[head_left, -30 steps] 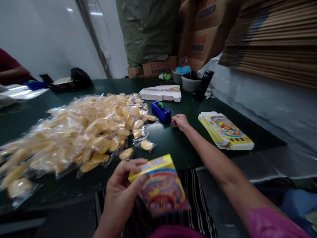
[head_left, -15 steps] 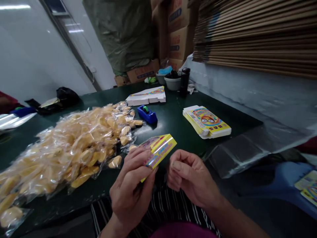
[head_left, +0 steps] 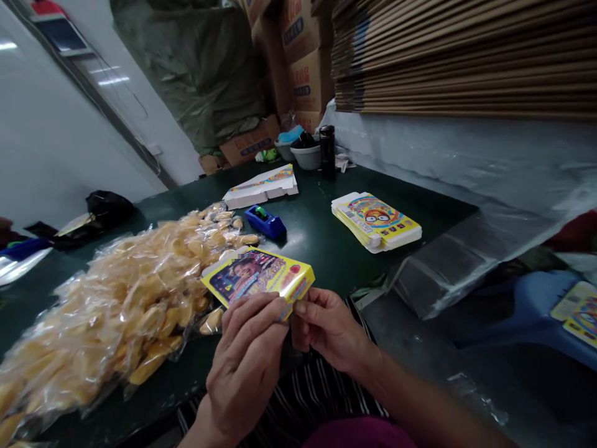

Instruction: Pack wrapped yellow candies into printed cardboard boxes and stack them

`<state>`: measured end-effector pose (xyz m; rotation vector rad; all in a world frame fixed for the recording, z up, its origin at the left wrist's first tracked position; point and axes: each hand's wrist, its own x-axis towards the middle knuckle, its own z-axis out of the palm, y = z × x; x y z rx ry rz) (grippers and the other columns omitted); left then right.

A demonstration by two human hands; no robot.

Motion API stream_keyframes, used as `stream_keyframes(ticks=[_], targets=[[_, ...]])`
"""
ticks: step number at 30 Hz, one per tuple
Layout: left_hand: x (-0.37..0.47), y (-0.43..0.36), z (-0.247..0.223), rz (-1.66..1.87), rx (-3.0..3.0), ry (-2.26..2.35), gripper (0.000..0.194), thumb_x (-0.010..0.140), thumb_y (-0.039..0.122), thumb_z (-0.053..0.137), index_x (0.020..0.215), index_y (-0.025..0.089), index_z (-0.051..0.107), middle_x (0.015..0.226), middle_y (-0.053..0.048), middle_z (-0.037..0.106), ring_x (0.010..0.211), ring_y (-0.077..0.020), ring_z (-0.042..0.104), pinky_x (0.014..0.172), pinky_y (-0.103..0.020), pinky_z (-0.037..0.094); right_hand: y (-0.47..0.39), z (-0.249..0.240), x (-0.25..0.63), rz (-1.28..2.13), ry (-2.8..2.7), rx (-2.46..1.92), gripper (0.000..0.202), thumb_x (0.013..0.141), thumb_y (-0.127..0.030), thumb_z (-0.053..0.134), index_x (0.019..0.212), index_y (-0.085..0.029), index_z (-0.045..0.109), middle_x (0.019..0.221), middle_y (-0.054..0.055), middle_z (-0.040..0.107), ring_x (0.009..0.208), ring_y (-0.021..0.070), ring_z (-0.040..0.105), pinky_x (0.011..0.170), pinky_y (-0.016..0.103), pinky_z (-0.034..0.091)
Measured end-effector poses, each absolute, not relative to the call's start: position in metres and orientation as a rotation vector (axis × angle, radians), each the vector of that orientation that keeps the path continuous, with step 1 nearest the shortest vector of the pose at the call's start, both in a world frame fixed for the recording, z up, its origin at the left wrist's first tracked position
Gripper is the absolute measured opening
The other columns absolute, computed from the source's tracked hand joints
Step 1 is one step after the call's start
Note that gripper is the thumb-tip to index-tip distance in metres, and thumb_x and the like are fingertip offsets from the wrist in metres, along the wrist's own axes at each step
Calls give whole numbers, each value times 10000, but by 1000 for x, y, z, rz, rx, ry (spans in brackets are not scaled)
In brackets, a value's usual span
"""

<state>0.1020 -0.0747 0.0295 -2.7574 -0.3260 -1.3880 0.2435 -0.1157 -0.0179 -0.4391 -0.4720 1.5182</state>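
Observation:
A yellow printed box (head_left: 261,277) is held low over the table's near edge, its picture side facing up. My left hand (head_left: 249,354) is closed round its near side. At the box's right end, my right hand (head_left: 326,323) pinches the near corner between thumb and fingers. Left of the box spreads a large heap of yellow pieces in clear wrappers (head_left: 130,298). Just beyond the box stands a blue tape dispenser (head_left: 265,223). To the right lies a stack of flat yellow cartons (head_left: 377,221).
White printed cartons (head_left: 261,186) lie behind the dispenser. Grey bowls (head_left: 306,155) and a black bottle (head_left: 327,152) stand at the back. A blue stool (head_left: 536,311) bears more cartons at the right. Part of another person shows at the far left.
The box has turned so its picture side shows, and my right hand has moved from beside it onto its right end. The whole view has shifted slightly.

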Motion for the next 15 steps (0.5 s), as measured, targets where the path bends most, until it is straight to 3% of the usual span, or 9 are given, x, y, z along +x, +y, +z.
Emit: stream_keyframes(ticks=[8,12,15], targets=[[117,-91,23,-2176,-2793,-821,325,755,-75,664,932,196,644,1018,13,726,1060,-136,677,986,-257,548,-105,-24,230,1355,-603,-529,542,629,-582,836,913,-172,624,655,-5,680,439,106,583,392,190,461],[122,-105,29,-2468,-2742,-1052,340,738,-39,695,951,224,657,1031,31,749,966,-125,725,787,-163,612,-99,-34,233,1240,-705,-695,442,706,-536,788,881,-189,579,689,-1,685,456,109,573,425,212,455],[115,-107,45,-2540,-2694,-1113,332,719,-9,728,932,237,668,1017,32,759,962,-144,732,772,-178,623,-101,-43,248,1156,-888,-950,307,790,-468,687,862,-210,536,688,-10,663,474,123,564,444,239,460]])
